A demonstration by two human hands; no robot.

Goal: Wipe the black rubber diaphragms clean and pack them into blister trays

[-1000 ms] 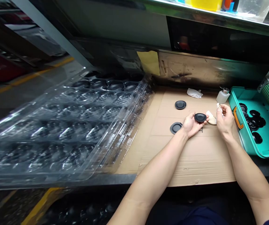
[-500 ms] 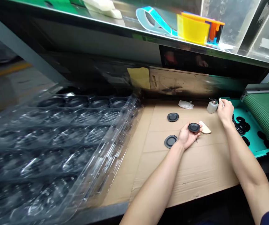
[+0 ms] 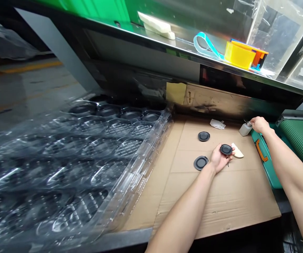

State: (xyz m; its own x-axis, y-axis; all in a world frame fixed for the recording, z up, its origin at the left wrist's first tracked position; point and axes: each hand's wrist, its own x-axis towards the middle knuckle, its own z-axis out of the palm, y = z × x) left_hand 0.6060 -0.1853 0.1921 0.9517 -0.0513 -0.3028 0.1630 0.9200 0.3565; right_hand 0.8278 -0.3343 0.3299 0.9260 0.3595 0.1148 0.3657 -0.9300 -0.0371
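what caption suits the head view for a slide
Left hand holding a black disc, right hand at the top of a bottle

My right hand (image 3: pixel 261 124), which one second ago showed a white tissue nearer to my left hand (image 3: pixel 219 160), has moved farther from it, up to the top of the bottle (image 3: pixel 245 129), and the tissue went out of view.

Factory workshop. Green conveyor belt (image 3: pixel 301 135) at 3 o'clock, teal bin (image 3: pixel 272 177) just beside it; clear moulded trays (image 3: pixel 98 161) stacked at 8; cardboard (image 3: pixel 220 196) over the worktop at 4; metal shelf (image 3: pixel 184 45) at 1; yellow line (image 3: pixel 35 65) on bare floor (image 3: pixel 40 82) at 10.
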